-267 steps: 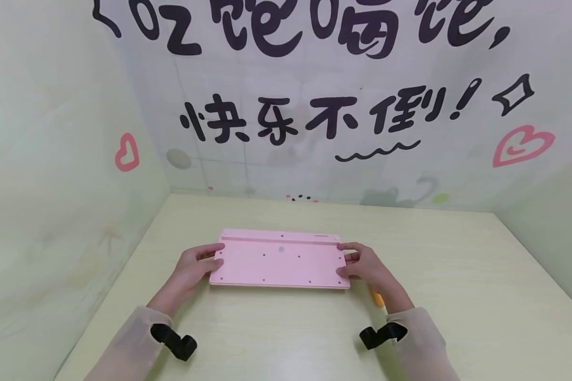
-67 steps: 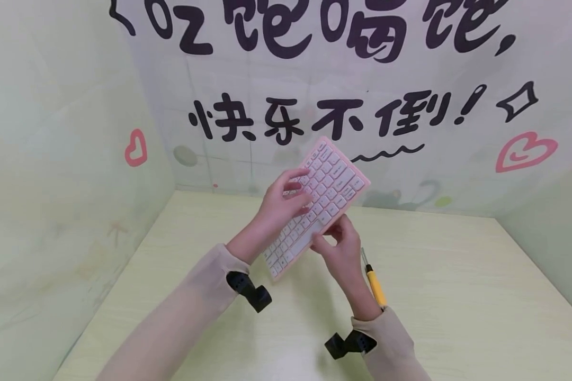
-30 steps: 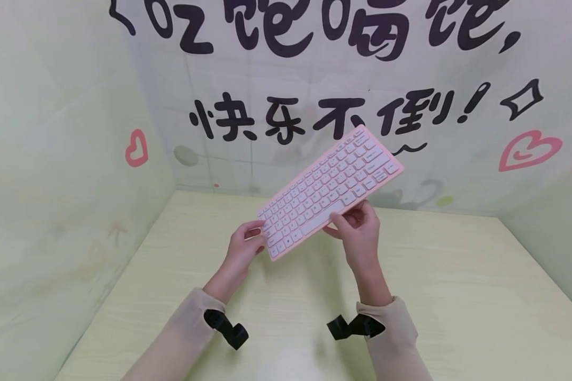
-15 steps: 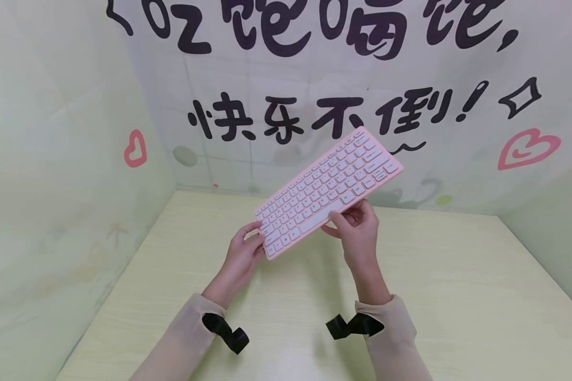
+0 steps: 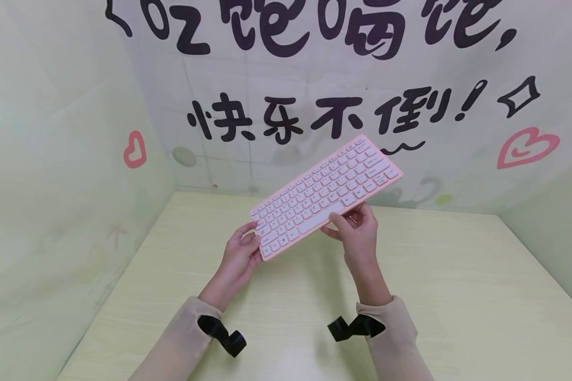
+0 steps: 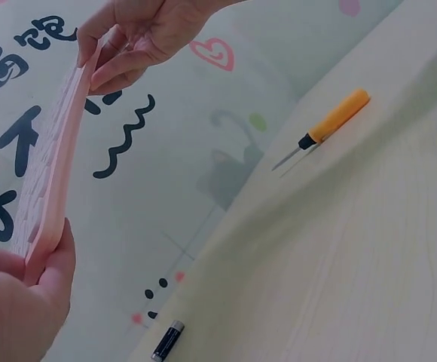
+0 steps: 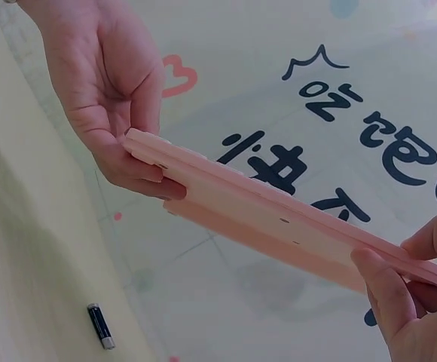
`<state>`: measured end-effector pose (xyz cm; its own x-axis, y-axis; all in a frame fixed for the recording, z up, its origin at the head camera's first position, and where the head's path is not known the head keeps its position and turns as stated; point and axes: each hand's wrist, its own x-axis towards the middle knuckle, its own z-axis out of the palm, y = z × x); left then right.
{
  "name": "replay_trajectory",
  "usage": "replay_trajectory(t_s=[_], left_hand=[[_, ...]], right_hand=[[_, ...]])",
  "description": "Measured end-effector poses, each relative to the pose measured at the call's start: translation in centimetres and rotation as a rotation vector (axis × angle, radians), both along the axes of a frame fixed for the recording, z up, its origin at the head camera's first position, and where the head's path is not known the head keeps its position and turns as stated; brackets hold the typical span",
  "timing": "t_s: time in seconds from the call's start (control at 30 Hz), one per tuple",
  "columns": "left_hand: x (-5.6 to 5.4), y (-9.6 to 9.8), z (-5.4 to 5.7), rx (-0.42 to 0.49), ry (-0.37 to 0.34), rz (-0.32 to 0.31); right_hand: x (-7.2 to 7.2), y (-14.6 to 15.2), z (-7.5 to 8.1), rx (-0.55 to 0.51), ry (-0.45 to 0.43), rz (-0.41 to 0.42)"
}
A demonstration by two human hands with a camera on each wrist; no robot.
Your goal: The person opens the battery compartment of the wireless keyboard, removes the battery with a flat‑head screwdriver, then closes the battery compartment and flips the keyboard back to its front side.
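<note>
A pink keyboard (image 5: 321, 198) with white keys is held up in the air in the head view, keys toward the camera and its right end higher. My left hand (image 5: 237, 258) grips the keyboard's left end, thumb on the key side and fingers beneath. Along the lower long edge, right of the middle, my right hand (image 5: 359, 235) pinches the keyboard with the thumb in front. The right wrist view shows part of the pink underside with a raised ridge, and the left hand (image 7: 105, 98) at the far end.
On the pale wooden table (image 5: 457, 296) lie a yellow-handled screwdriver (image 6: 335, 119) and a small dark battery (image 6: 168, 342), both seen in the left wrist view. The right wrist view also shows the battery (image 7: 100, 326). A printed wall sheet (image 5: 286, 169) stands behind the table.
Earlier the keyboard's underside faced the camera; now its keys do. My left hand went from over the keys to the left end. In the last half second the keyboard has dipped slightly.
</note>
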<state>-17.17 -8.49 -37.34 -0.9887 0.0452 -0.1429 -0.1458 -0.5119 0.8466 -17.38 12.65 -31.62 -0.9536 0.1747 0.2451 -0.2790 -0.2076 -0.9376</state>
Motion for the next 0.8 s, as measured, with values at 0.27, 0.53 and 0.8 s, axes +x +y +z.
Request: replay_trajectory(t_s=[0.27,0.53,0.8], left_hand=[[0.3,-0.2,0.5,-0.03,-0.025,0.053],[0.8,-1.1,0.6,-0.045,-0.044,0.099],[1.0,-2.5,1.0,-0.052,-0.04,0.094]], right_hand=[[0.2,0.0,-0.4,-0.022,-0.014,0.041],[0.4,0.2,-0.7,-0.008,0.015,0.112],[0.4,1.1,-0.5,0.022,0.045,0.092]])
